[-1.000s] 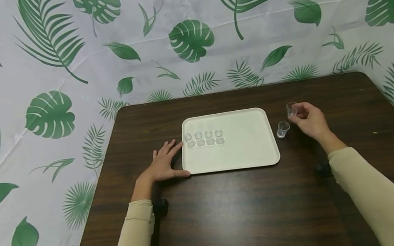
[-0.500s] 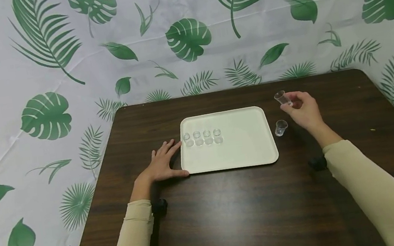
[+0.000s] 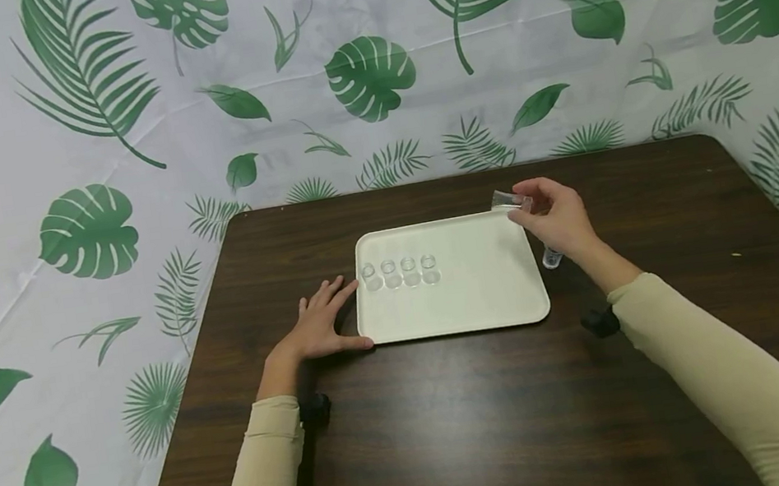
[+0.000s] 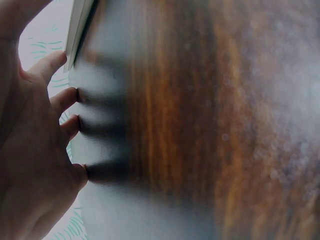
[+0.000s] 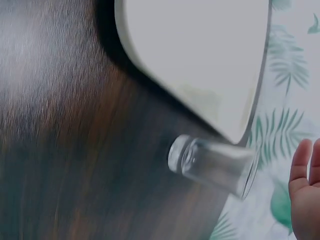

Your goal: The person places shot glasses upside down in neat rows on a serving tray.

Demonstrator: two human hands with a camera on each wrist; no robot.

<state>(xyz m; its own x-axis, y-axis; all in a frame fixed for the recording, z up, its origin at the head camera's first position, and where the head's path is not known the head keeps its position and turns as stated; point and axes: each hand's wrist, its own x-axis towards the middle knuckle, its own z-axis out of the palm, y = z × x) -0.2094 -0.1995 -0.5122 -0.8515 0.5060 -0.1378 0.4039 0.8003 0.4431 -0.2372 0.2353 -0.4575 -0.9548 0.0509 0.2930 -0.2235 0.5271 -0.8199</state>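
My right hand (image 3: 556, 215) pinches a clear shot glass (image 3: 509, 201) near its base, over the tray's far right corner. The glass lies tipped sideways with its wide mouth toward the left. Another shot glass (image 5: 217, 162) stands upright on the table beside the tray, partly hidden behind my right hand in the head view. On the left half of the white tray (image 3: 483, 296), several shot glasses (image 3: 409, 272) stand upside down in a row. My left hand (image 3: 322, 325) is spread on the table, with thumb and index finger at the tray's left edge.
The dark wooden table (image 3: 445, 426) has rounded corners and ends at a leaf-patterned cloth backdrop (image 3: 309, 96) behind it. A raised rim runs round the tray. Black wrist cameras (image 3: 601, 321) sit under both forearms.
My right hand has moved left from beside the standing glass to the tray's far corner. The held glass has turned from nearly upright to sideways. The left hand has stayed in place.
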